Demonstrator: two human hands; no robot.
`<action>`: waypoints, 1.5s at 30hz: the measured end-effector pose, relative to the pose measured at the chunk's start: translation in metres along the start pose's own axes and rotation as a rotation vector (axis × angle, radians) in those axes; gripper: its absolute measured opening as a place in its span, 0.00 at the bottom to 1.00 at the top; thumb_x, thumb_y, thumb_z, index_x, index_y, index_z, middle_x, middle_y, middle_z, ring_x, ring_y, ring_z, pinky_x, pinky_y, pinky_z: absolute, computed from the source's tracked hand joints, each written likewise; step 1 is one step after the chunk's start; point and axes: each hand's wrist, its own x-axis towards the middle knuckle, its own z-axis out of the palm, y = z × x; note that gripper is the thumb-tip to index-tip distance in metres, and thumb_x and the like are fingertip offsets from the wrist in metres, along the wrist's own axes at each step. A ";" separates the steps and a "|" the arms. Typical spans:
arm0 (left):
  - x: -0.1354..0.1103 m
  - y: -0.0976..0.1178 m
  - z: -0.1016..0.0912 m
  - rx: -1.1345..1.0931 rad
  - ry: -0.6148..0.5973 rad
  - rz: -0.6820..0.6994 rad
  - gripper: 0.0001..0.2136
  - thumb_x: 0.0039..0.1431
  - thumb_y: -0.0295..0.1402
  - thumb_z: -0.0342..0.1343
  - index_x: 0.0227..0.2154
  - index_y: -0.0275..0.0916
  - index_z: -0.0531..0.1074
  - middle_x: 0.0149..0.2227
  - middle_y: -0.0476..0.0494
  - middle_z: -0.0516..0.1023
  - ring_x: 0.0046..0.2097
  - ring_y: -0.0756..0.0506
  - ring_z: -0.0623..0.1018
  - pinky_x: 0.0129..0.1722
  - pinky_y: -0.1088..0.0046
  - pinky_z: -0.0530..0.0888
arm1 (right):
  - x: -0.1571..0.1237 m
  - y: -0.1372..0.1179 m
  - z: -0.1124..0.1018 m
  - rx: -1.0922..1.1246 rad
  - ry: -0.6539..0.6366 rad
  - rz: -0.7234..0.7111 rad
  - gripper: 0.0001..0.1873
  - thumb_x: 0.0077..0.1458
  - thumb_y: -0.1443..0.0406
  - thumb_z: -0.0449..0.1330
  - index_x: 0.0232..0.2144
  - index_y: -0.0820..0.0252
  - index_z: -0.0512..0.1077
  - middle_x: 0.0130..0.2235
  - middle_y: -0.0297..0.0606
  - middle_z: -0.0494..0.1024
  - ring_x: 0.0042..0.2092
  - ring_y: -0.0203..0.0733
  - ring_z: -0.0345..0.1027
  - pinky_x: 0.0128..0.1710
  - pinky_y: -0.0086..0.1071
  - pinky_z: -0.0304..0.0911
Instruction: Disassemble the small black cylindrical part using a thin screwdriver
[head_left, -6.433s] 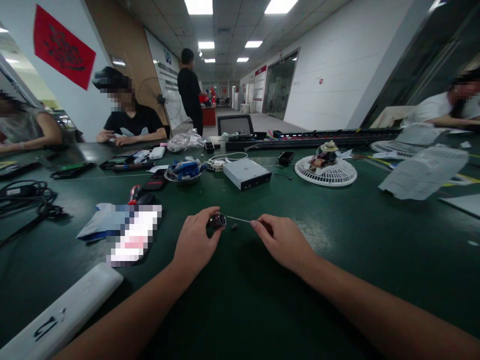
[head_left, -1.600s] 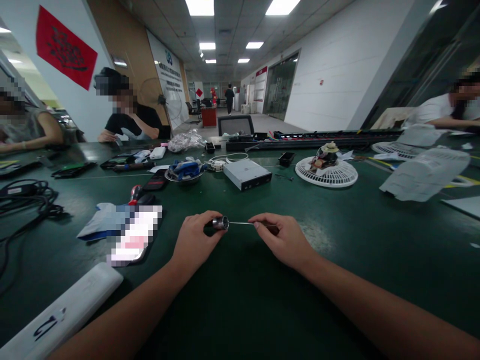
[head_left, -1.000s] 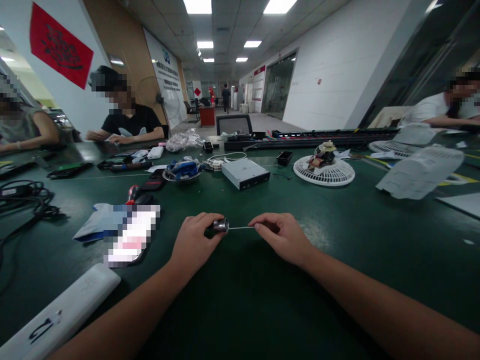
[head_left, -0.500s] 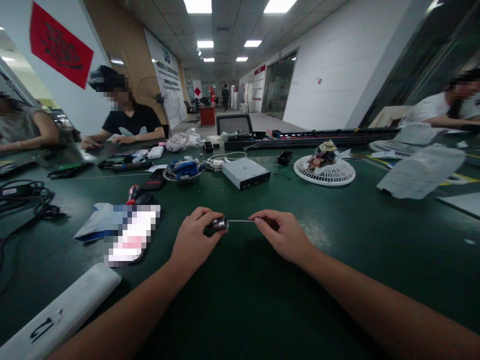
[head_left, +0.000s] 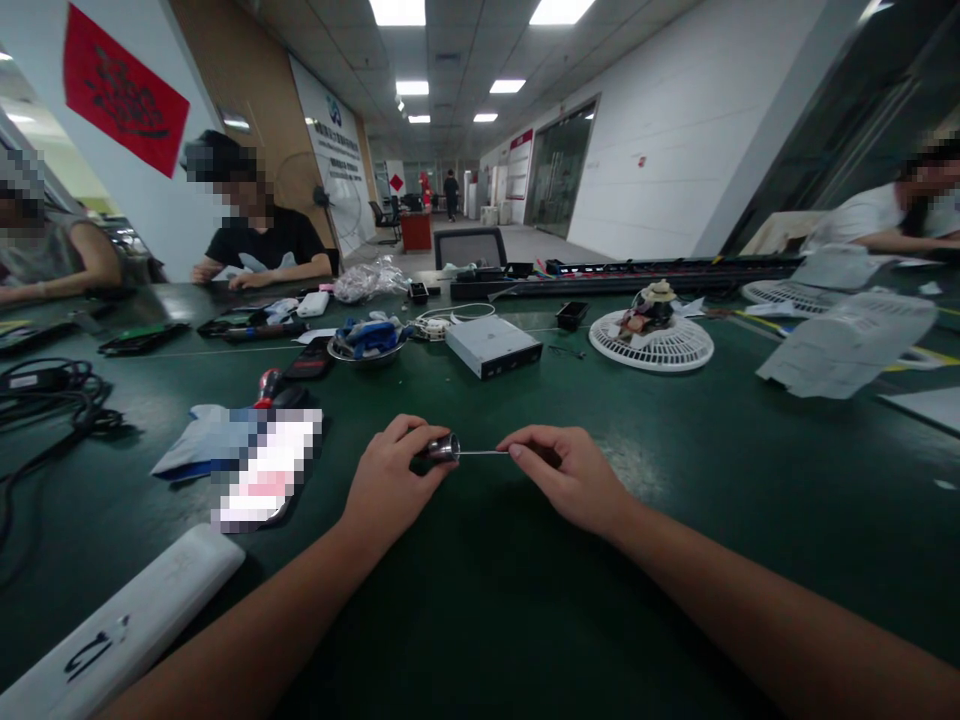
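In our left hand (head_left: 388,470) we hold a short, shiny, dark metal cylinder (head_left: 442,449) on its side, its open end facing our right hand (head_left: 571,472). From the right fingertips a thin, straight silvery rod (head_left: 484,453) runs nearly level to the cylinder's mouth; whether it enters, we cannot tell.

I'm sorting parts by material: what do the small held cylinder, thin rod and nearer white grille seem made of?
Small held cylinder: probably polished metal, from its bright silvery glints.
Thin rod: likely smooth metal, given its pale shine; too small to be sure.
Nearer white grille: apparently moulded plastic, satin, with even, slender ribs.
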 end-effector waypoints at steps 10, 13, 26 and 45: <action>-0.002 0.001 0.000 0.037 -0.005 0.055 0.15 0.55 0.34 0.62 0.46 0.46 0.74 0.45 0.45 0.72 0.43 0.43 0.74 0.44 0.62 0.73 | 0.003 0.001 -0.005 -0.001 0.020 0.024 0.12 0.58 0.62 0.55 0.33 0.61 0.78 0.24 0.34 0.75 0.23 0.34 0.62 0.22 0.29 0.55; -0.002 0.002 -0.001 0.045 0.019 0.081 0.15 0.55 0.33 0.62 0.46 0.44 0.73 0.45 0.45 0.72 0.43 0.44 0.74 0.44 0.62 0.73 | 0.005 0.005 -0.004 0.057 0.043 0.059 0.14 0.59 0.61 0.54 0.34 0.61 0.78 0.25 0.35 0.75 0.24 0.35 0.63 0.23 0.29 0.55; -0.002 0.003 0.000 0.100 0.041 0.129 0.15 0.55 0.32 0.62 0.46 0.44 0.74 0.44 0.44 0.73 0.42 0.43 0.73 0.41 0.61 0.72 | 0.006 0.009 -0.004 0.009 0.043 0.075 0.14 0.59 0.60 0.54 0.33 0.60 0.78 0.25 0.34 0.74 0.25 0.35 0.61 0.24 0.30 0.53; -0.001 0.001 0.001 0.153 0.000 0.175 0.14 0.57 0.31 0.60 0.47 0.45 0.74 0.48 0.46 0.79 0.48 0.42 0.76 0.46 0.59 0.70 | 0.006 0.007 0.002 0.016 0.043 0.117 0.15 0.59 0.60 0.53 0.34 0.60 0.79 0.27 0.36 0.77 0.27 0.37 0.65 0.25 0.30 0.56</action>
